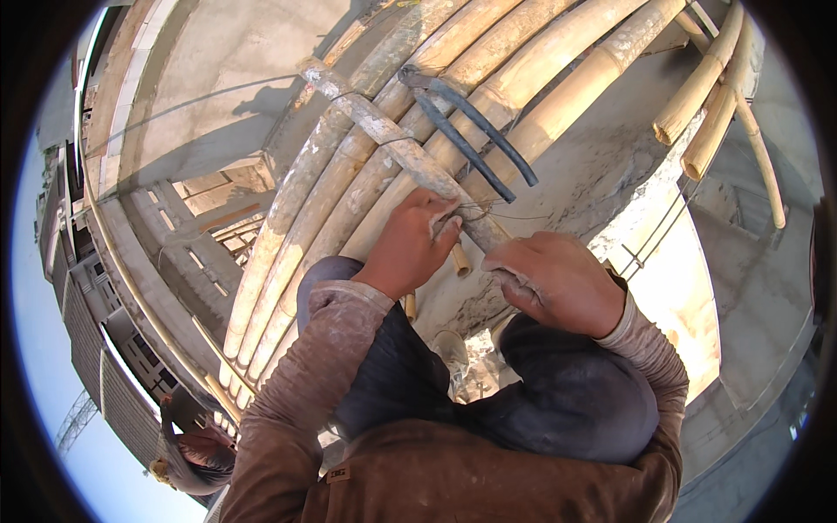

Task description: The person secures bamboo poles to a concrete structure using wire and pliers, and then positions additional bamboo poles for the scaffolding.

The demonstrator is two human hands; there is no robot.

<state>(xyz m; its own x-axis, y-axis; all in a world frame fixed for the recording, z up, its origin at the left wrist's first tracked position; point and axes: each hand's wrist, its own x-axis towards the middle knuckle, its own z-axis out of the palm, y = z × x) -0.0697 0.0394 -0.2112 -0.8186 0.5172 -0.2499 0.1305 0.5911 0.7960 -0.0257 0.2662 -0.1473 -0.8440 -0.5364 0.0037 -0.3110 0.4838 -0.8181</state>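
A thin bamboo cross pole (379, 126) lies slantwise over a row of thick bamboo poles (532, 96). Dark wire binds it at several crossings. My left hand (408, 246) is closed at the pole's near end, its thumb and fingers pinched where a thin loose tie wire (514, 215) comes out. Just right of the pole's end, my right hand (558, 283) is closed with its fingers curled under; whatever it holds is hidden. Pincers with dark blue handles (475, 139) rest on the poles beyond my hands, jaws pointing away.
Cut bamboo ends (697, 113) jut out at the upper right. Below the poles are concrete surfaces (584, 187) and a lower level at left with an opening (227, 187). Another person (196, 458) is at the lower left. My bent knees (575, 392) are beneath my hands.
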